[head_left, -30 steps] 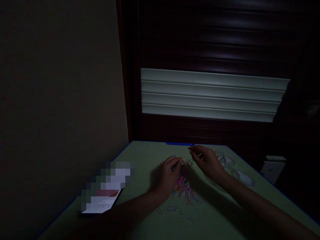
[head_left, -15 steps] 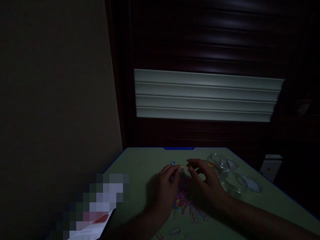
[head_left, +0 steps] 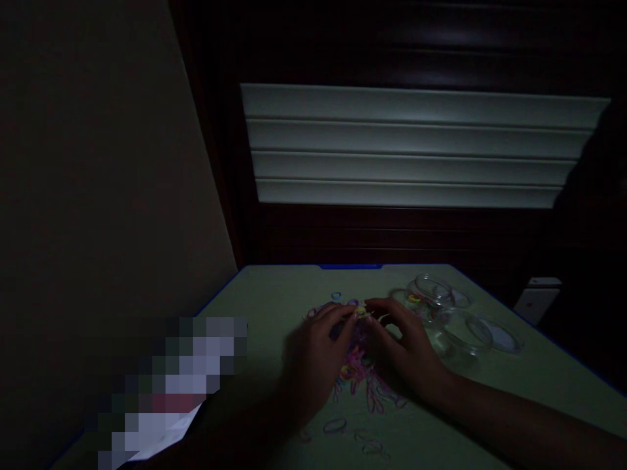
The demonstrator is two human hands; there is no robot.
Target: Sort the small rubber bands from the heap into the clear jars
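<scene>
Head view: your left hand (head_left: 318,349) pinches a small yellow ring-like thing (head_left: 361,311) between thumb and finger, over a messy pile of thin pink, purple and yellow loops (head_left: 356,360) on a pale green table with a blue edge (head_left: 279,290). Your right hand (head_left: 409,343) is curled close, fingertips right by the yellow thing; I cannot tell if they grip it too. Two see-through round tubs (head_left: 463,334) sit near your right hand.
</scene>
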